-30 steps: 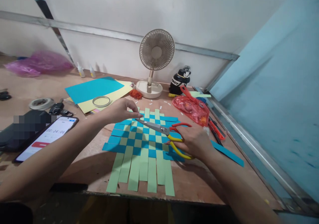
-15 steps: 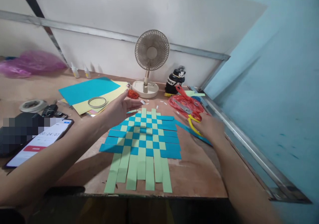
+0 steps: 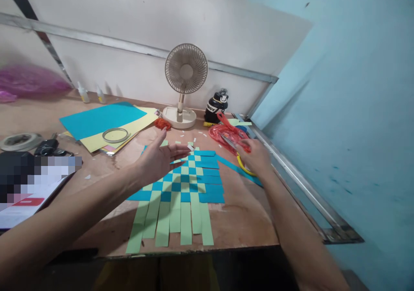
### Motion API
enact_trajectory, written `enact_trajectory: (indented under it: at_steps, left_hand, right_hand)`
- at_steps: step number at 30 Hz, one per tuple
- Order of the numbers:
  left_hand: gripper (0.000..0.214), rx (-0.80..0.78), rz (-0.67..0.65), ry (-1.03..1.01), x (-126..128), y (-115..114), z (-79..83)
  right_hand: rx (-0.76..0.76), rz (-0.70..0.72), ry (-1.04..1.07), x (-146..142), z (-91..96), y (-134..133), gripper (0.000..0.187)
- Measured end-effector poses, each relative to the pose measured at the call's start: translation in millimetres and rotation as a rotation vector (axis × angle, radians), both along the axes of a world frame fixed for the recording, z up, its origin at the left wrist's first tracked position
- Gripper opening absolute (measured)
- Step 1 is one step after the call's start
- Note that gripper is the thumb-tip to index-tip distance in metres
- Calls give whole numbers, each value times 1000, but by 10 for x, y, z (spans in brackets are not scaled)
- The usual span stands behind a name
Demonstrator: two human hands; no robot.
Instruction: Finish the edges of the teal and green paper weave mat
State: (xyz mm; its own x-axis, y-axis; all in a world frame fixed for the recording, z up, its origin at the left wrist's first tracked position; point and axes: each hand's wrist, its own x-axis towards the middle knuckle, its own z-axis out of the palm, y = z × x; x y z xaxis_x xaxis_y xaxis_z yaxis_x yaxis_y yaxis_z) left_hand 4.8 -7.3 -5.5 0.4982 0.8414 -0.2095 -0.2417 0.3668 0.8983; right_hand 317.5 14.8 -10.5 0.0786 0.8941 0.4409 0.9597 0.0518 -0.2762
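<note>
My left hand [image 3: 161, 157] hangs above the left part of a woven paper mat [image 3: 184, 179], palm turned sideways and fingers stretched out. A small white paper piece [image 3: 190, 147] shows at its fingertips; whether it clings there I cannot tell. The mat is a checkerboard of blue and pale green strips, the green ends reaching toward the table's front edge. To the right, my right hand [image 3: 255, 155] is closed over the scissors [image 3: 244, 166], whose yellow handle shows below the fingers. The blades point up-left over a red plastic bag [image 3: 223, 129]. A loose blue strip [image 3: 231, 165] lies beneath.
A fan [image 3: 186, 73] and a black bottle [image 3: 216, 107] stand at the back. Blue and yellow sheets [image 3: 100, 118] lie left, with a tape ring [image 3: 115, 135] on top. A phone [image 3: 35, 209] and keys [image 3: 47, 146] are far left. A metal rail [image 3: 291, 176] borders the right side.
The view has shifted, so most things sit further left. My left hand has come nearer, over the mat's left part. My right hand has moved further over the scissors.
</note>
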Motion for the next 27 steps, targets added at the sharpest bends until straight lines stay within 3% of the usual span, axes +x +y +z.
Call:
enact_trajectory:
  at_steps: [1, 3, 6, 10, 17, 24, 27]
  left_hand:
    - [77, -6, 12, -15, 39, -49, 1]
    - [75, -38, 48, -76, 114, -152, -8]
    - [66, -120, 106, -246, 183, -294, -54]
    - [59, -241, 172, -422, 181, -408, -118]
    - [63, -292, 162, -505, 150, -444, -143]
    - [67, -159, 132, -450, 211, -514, -145]
    - [67, 126, 145, -265, 204, -483, -171]
  right_hand:
    - [14, 138, 206, -186, 32, -58, 46]
    - [-105, 443, 545, -567, 77, -177, 54]
    - [-217, 661, 721, -1027, 105, -314, 58]
    - [-150, 667, 754, -1310, 108, -374, 55]
    - [-138, 682, 783, -1424, 41, -360, 42]
    - [-218, 797, 1101, -1477, -70, -402, 37]
    - [-297, 850, 1148, -1434, -107, -388, 34]
